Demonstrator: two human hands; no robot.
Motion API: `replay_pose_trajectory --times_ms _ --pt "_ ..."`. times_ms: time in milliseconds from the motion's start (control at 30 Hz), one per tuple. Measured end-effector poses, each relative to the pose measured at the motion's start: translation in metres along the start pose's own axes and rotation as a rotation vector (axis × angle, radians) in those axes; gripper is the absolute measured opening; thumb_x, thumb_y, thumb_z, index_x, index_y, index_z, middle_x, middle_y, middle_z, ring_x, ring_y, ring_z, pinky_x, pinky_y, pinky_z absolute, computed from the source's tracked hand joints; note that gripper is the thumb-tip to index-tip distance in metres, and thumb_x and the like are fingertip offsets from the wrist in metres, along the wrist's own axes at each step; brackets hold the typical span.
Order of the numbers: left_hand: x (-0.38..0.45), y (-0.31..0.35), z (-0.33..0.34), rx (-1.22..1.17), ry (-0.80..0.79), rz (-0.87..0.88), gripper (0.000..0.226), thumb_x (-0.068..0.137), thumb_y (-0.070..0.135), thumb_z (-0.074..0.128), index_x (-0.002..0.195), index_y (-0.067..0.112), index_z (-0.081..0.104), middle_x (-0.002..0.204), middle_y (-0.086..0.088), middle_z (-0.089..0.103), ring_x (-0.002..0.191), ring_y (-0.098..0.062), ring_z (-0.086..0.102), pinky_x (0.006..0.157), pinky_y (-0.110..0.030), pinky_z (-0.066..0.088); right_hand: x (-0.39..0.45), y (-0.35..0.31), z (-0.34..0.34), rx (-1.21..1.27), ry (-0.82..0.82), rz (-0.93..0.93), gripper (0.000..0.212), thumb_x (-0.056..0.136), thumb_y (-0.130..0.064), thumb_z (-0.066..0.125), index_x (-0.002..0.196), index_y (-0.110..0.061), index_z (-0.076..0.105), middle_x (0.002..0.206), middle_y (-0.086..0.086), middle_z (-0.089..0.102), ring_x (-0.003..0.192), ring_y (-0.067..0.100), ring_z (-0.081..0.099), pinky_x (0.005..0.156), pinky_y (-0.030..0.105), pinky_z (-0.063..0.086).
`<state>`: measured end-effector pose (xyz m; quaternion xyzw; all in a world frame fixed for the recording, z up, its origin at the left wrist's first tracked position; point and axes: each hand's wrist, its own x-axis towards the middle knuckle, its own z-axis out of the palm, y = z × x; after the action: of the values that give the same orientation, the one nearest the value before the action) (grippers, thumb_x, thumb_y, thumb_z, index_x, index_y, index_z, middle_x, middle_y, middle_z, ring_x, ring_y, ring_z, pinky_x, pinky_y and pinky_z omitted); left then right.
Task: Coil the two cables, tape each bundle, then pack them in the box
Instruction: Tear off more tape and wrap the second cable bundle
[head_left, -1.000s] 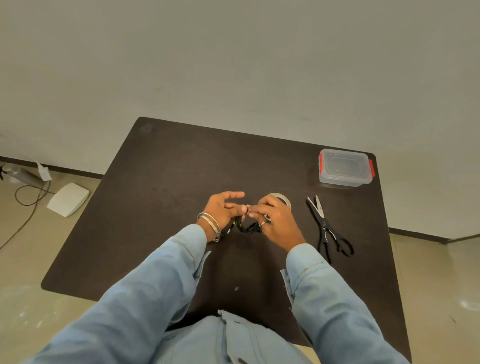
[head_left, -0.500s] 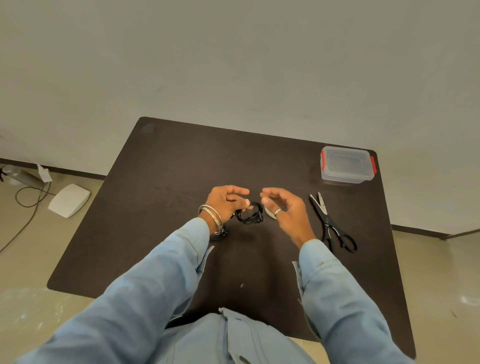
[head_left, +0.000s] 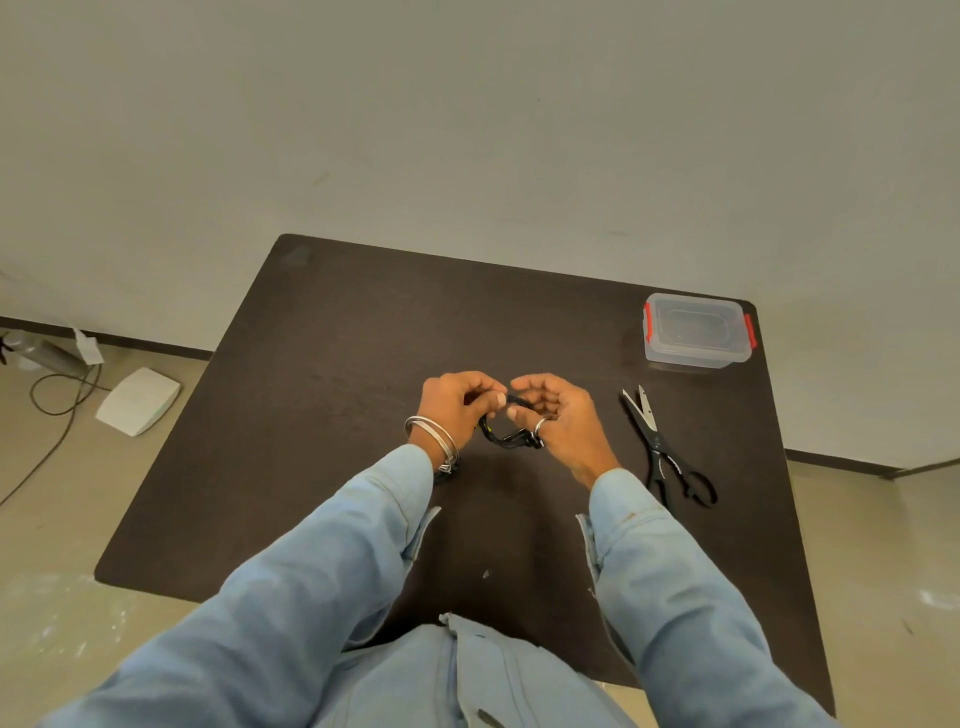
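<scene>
Right now both hands meet over the middle of the matte, dark brown worktop (head_left: 332, 395). The left hand (head_left: 457, 410) and right hand (head_left: 558, 421) curl their fingers round a small black cable coil (head_left: 506, 434), a glossy ring held just above the worktop. Right of the coil lie black-handled steel scissors (head_left: 662, 449); beyond them sits a clear plastic box (head_left: 693, 332) with red clips.

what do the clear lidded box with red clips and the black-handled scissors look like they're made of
Clear lidded box with red clips: looks like translucent plastic with a slight gloss, since the dark table shows through its walls; the clips look like opaque red plastic.
Black-handled scissors: pale, shiny blades suggest bare metal; the matte black handles are probably plastic, though a coating can't be ruled out.
</scene>
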<state>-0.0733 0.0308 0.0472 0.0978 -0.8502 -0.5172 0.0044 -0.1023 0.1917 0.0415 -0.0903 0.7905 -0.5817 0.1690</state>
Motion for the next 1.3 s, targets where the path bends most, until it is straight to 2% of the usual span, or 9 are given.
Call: replay_pose_trajectory --times_ms 133,267,433,567,700,867,1033,1200,1300 --pt "0.0 0.002 0.003 0.055 -0.008 0.036 0.012 0.086 0.011 0.065 0.095 0.009 0.073 0.085 -0.002 0.07 0.076 -0.008 0.06 0.068 0.001 0.042 -0.001 -0.001 0.002 -0.058 -0.014 0.047 0.038 0.075 -0.008 0.079 0.11 -0.008 0.066 0.092 0.0 0.072 0.086 0.006 0.069 0.082 0.023 0.056" --pt "-0.001 0.002 0.008 0.012 -0.032 0.017 0.012 0.085 0.009 0.064 0.092 0.012 0.073 0.08 -0.001 0.069 0.073 -0.009 0.061 0.071 -0.005 0.046 -0.001 -0.005 0.005 -0.272 0.091 -0.011 0.017 0.08 -0.002 0.072 0.096 -0.005 0.072 0.073 -0.018 0.059 0.066 -0.004 0.06 0.063 0.002 0.043" --pt "0.0 -0.007 0.007 -0.235 -0.079 -0.11 0.017 0.085 0.006 0.065 0.084 0.02 0.074 0.071 -0.009 0.07 0.065 -0.019 0.065 0.075 -0.037 0.057 -0.001 0.003 0.01 -0.433 0.214 -0.106 0.017 0.078 -0.001 0.07 0.091 -0.01 0.074 0.085 0.004 0.066 0.08 0.016 0.057 0.074 0.023 0.047" --pt "0.0 -0.006 0.006 -0.359 -0.117 -0.154 0.013 0.084 0.003 0.066 0.084 0.013 0.073 0.071 -0.01 0.07 0.061 -0.018 0.063 0.069 -0.033 0.055 -0.006 0.008 0.017 -0.423 0.312 -0.19 0.018 0.078 0.001 0.068 0.09 -0.011 0.075 0.084 0.005 0.07 0.077 0.011 0.057 0.073 0.01 0.043" --pt "-0.002 -0.001 0.005 -0.437 -0.146 -0.177 0.011 0.081 -0.002 0.066 0.091 -0.002 0.071 0.069 -0.008 0.07 0.056 -0.013 0.061 0.061 -0.023 0.054 -0.009 0.007 0.02 -0.311 0.33 -0.162 0.02 0.08 0.005 0.066 0.093 -0.007 0.075 0.086 0.006 0.072 0.077 0.008 0.059 0.073 -0.001 0.042" --pt "-0.004 -0.004 0.006 -0.445 -0.131 -0.18 0.015 0.079 -0.003 0.069 0.094 -0.002 0.071 0.071 -0.009 0.07 0.056 -0.011 0.063 0.064 -0.021 0.055 -0.007 0.005 0.012 -0.059 0.206 0.072 0.042 0.082 0.006 0.065 0.119 -0.013 0.062 0.088 -0.007 0.07 0.084 0.004 0.066 0.08 0.016 0.052" --pt "-0.003 -0.006 0.006 -0.481 -0.137 -0.19 0.019 0.078 -0.005 0.069 0.089 0.011 0.069 0.07 0.001 0.073 0.06 -0.011 0.066 0.067 -0.026 0.056 -0.006 0.005 0.001 0.35 0.093 0.239 0.064 0.078 0.016 0.063 0.132 -0.016 0.048 0.104 0.014 0.07 0.102 0.024 0.066 0.092 0.034 0.052" --pt "0.0 -0.007 0.006 -0.539 -0.124 -0.224 0.03 0.078 -0.005 0.069 0.092 0.016 0.052 0.079 -0.01 0.072 0.06 -0.014 0.067 0.069 -0.034 0.056 -0.008 0.006 -0.009 0.622 -0.019 0.353 0.054 0.084 0.008 0.058 0.131 -0.017 0.049 0.099 0.015 0.071 0.096 0.03 0.066 0.099 0.042 0.042" --pt "0.002 -0.008 0.005 -0.503 -0.149 -0.195 0.033 0.078 -0.006 0.068 0.093 0.018 0.05 0.084 -0.013 0.072 0.062 -0.014 0.067 0.07 -0.032 0.053 -0.008 0.002 -0.011 0.655 -0.054 0.403 0.037 0.092 -0.011 0.057 0.129 -0.015 0.052 0.087 0.004 0.073 0.087 0.028 0.067 0.089 0.043 0.046"
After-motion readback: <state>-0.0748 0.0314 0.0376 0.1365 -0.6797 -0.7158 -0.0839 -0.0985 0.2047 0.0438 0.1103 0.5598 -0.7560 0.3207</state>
